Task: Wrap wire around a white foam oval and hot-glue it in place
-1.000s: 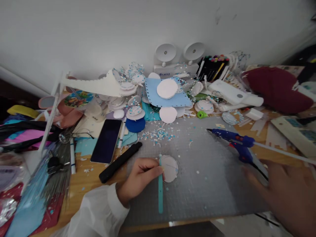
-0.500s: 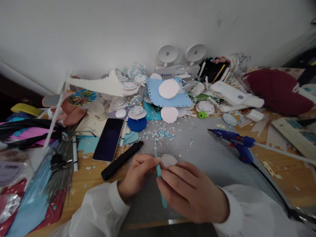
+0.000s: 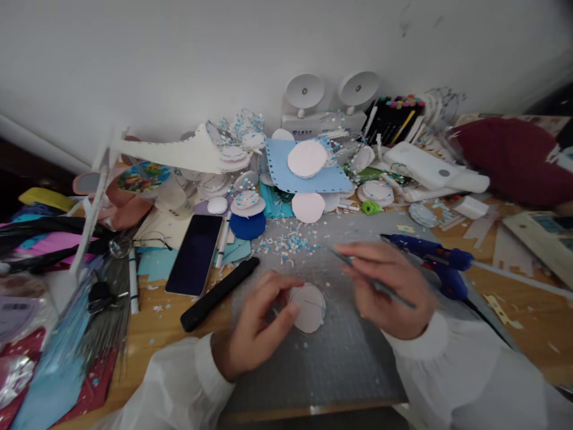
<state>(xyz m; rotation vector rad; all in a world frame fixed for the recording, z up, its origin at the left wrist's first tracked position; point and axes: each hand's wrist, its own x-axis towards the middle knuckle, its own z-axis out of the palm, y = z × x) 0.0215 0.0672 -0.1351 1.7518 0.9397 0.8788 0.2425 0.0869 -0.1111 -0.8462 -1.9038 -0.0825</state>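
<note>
My left hand [image 3: 262,322] is curled at the left edge of a round white disc [image 3: 308,307], thumb and forefinger touching it. A thin line runs across the disc, which is on or just above the grey cutting mat [image 3: 353,364]. To the right, my right hand [image 3: 387,286] grips a slim teal tool [image 3: 380,283], apparently tweezers, its tip pointing left; motion blurs it. Beyond both hands lies a scatter of small blue and white bits [image 3: 290,243].
A blue glue gun [image 3: 430,254] lies right of my right hand, its cord trailing. A phone [image 3: 194,254] and a black stick-like case [image 3: 219,294] lie to the left. White discs on a blue sheet [image 3: 280,161] and a two-headed lamp [image 3: 322,122] stand behind.
My right hand has moved right and away from the left hand, taking the teal tweezers with it. The left hand now shows at the disc's edge, and the disc is more exposed.
</note>
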